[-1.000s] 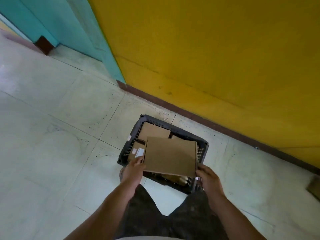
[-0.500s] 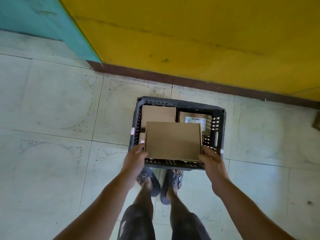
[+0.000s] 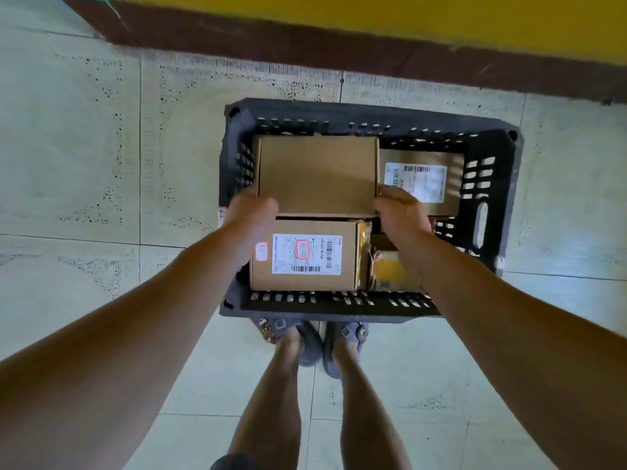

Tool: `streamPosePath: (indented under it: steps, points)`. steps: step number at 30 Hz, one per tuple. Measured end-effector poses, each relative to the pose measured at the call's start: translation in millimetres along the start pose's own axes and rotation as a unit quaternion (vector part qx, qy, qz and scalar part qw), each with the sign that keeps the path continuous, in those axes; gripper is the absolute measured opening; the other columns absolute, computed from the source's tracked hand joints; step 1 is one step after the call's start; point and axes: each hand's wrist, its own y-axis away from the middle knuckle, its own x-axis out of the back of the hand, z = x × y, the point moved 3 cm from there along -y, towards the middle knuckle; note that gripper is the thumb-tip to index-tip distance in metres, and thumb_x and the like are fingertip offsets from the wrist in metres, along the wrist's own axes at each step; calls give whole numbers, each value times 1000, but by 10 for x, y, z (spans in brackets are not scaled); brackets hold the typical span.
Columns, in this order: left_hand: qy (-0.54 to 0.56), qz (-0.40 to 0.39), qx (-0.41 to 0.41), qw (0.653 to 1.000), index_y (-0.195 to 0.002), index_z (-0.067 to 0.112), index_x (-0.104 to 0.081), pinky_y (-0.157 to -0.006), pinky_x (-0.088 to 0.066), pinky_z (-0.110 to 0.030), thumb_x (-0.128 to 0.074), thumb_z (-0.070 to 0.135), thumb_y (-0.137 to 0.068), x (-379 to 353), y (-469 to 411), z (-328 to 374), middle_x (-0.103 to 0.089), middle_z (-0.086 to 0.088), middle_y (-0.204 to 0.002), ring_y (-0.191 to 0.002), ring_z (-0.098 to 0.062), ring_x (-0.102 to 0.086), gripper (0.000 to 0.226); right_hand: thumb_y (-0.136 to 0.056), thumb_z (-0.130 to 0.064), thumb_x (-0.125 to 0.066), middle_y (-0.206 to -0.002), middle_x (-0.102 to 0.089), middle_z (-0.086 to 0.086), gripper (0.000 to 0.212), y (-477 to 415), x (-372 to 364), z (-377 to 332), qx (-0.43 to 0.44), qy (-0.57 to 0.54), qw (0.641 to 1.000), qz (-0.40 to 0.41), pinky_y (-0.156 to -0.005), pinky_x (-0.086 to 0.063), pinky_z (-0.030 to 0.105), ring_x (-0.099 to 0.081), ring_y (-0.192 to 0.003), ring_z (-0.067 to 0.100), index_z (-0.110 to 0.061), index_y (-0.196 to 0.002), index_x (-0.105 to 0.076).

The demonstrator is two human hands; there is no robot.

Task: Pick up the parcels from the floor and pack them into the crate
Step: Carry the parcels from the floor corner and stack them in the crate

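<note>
Between the left hand (image 3: 249, 215) and the right hand (image 3: 400, 212), the space is filled by the plain box (image 3: 317, 174), which is gripped at its near corners. Beneath the wrists, passage is blocked by a labelled box (image 3: 305, 256) and a yellow-taped parcel (image 3: 393, 269). Beyond the right hand, a second labelled parcel (image 3: 420, 181) is noted, with open room above it. All four sides are closed by the crate (image 3: 373, 113) walls. Outside both hands, open floor (image 3: 84, 164) is found, bounded ahead by the wall skirting (image 3: 305, 39).
</note>
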Motion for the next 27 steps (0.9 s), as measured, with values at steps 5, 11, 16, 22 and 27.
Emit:
streamPosePath:
  steps: [5, 11, 16, 22, 27]
  points:
    - [-25, 3, -6, 1000, -120, 11, -59, -86, -50, -37, -51, 15, -89, -80, -394, -13, -60, -12, -118, -101, -28, -60, 33, -90, -18, -47, -100, -55, -7, 33, -408, -214, 15, 17, 21, 999, -29, -85, -47, 33, -50, -87, 12, -27, -119, -60]
    - [-23, 12, -6, 1000, -115, 19, -60, -91, -52, -43, -50, 22, -84, -45, -357, -75, -65, -9, -111, -99, -26, -62, 32, -91, -18, -49, -106, -58, 5, 8, -429, -201, -22, 26, 43, 997, -55, -101, -45, 44, -54, -119, 33, -19, -96, -55]
    - [-3, 19, -29, 999, -125, 14, -57, -71, -49, -24, -54, 22, -83, -7, -29, 59, -61, -12, -123, -96, -22, -60, 43, -94, -17, -47, -101, -56, 9, 16, -222, 46, -16, 17, 51, 996, -65, -90, -48, 38, -54, -89, 26, -15, -97, -62]
    - [26, -5, -43, 999, -137, 11, -49, -61, -36, -16, -48, 12, -95, 75, 796, 308, -42, -7, -148, -119, -18, -49, 41, -94, -23, -51, -103, -62, 3, 16, 457, 675, 22, -2, 20, 999, -37, -83, -50, 39, -59, -90, 20, -24, -107, -59]
    - [44, -31, -94, 994, -90, 17, -62, -62, -35, -24, -48, 14, -94, 260, 1589, 652, -59, 2, -98, -91, -22, -54, 16, -92, -24, -57, -105, -63, -1, 24, 1225, 1275, -58, 1, -55, 998, -17, -82, -45, 32, -57, -95, 17, -16, -113, -64]
